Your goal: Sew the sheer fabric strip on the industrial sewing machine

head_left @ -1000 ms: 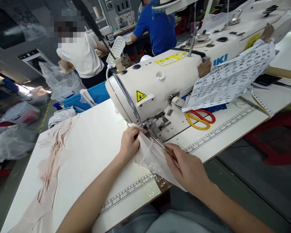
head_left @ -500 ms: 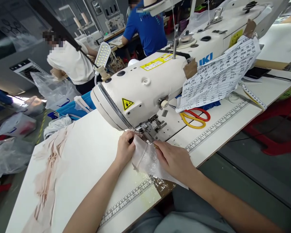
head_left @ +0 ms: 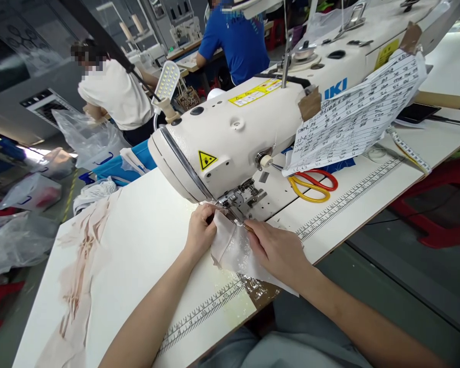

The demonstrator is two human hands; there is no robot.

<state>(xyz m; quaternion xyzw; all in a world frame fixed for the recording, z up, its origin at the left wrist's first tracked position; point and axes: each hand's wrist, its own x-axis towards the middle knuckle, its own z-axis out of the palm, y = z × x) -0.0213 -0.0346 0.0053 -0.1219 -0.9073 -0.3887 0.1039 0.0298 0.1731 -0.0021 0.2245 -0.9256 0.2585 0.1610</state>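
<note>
A white sewing machine [head_left: 230,128] stands on the white table. Pale, thin fabric [head_left: 233,248] lies at its needle area and hangs toward the table's front edge. My left hand [head_left: 201,230] pinches the fabric's left edge, close to the presser foot. On the fabric's right side, my right hand [head_left: 274,248] is closed, its fingertips near the foot around a small brass-coloured thing, mostly hidden. More pale pink fabric [head_left: 78,276] lies gathered on the left of the table.
Red and yellow scissors [head_left: 312,185] lie right of the needle area, below a handwritten sheet [head_left: 360,115]. A measuring tape [head_left: 410,151] is farther right. Two people sit behind the machine, one in white [head_left: 117,94], one in blue [head_left: 233,43].
The view has shifted slightly, so the machine and scissors appear a little farther right. Both hands keep nearly the same hold on the fabric beside the foot.
</note>
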